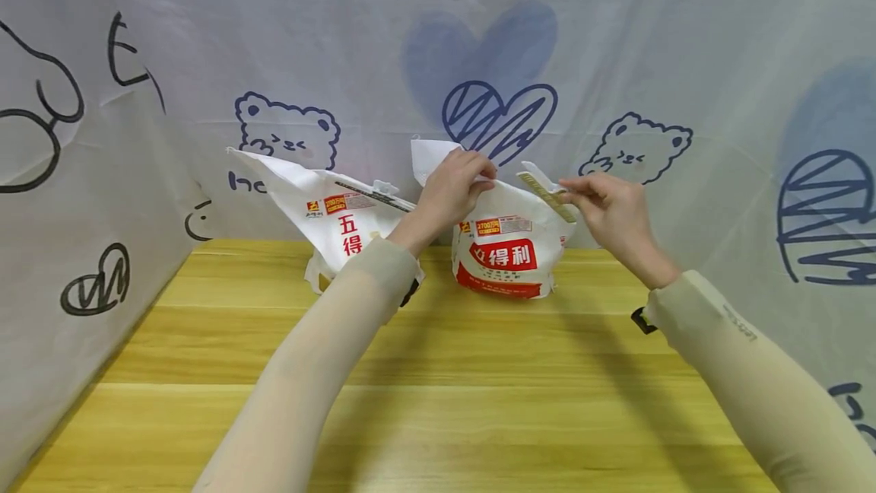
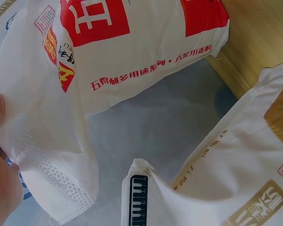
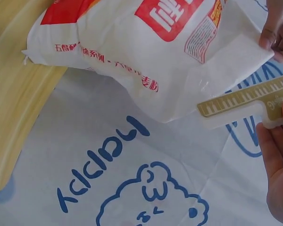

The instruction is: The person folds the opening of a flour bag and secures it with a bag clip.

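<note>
My left hand (image 1: 452, 189) pinches the folded top of the right-hand white flour bag (image 1: 503, 230), which stands upright with red print. My right hand (image 1: 609, 208) holds a gold-and-white bag clip (image 3: 240, 99) by one end at that bag's upper right corner. In the head view the clip's two arms stand apart; whether the bag's edge lies between them I cannot tell. Left of it, partly behind my left forearm, is a second flour bag (image 1: 322, 211). A black-and-white piano-key clip (image 2: 138, 200) sits along its top edge, and one top corner sticks up to the left.
Both bags stand at the back of a wooden table (image 1: 465, 409). A white cloth backdrop (image 1: 369, 36) with blue hearts and bear drawings hangs right behind them and along both sides.
</note>
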The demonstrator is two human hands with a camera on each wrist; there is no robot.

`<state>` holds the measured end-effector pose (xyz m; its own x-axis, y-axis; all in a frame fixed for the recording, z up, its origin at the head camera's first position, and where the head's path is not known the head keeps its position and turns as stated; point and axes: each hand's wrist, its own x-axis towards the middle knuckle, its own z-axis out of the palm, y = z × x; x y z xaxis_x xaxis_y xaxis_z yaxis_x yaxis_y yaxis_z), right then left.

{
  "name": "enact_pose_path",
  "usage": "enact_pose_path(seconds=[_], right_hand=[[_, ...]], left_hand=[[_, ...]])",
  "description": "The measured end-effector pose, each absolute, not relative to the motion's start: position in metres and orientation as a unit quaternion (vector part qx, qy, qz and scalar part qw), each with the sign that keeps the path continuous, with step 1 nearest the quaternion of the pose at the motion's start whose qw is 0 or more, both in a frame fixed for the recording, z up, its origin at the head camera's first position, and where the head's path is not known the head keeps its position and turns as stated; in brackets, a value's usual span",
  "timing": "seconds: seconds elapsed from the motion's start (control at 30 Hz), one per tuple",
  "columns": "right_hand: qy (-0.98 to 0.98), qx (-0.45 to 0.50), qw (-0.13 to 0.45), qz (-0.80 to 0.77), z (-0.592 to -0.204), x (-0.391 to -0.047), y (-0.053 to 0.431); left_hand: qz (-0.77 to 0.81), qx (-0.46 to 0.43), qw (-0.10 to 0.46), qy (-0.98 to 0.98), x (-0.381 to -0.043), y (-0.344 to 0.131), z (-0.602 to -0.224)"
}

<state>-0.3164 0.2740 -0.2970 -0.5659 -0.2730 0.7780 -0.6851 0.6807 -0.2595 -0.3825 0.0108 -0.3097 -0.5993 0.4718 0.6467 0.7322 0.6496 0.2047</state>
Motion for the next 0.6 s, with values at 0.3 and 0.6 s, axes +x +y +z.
enact_pose_path(seconds=[0.3, 0.6], right_hand=[[-0.87, 0.258, 0.329, 0.261, -0.296, -0.327, 0.277], [-0.881, 0.252, 0.296, 0.27, -0.3, -0.331, 0.274]], left_hand=[[-0.224, -0.337, 0.269, -0.874, -0.382, 0.011, -0.308], [-0.23, -0.338, 0.273, -0.871, -0.381, 0.012, -0.307]])
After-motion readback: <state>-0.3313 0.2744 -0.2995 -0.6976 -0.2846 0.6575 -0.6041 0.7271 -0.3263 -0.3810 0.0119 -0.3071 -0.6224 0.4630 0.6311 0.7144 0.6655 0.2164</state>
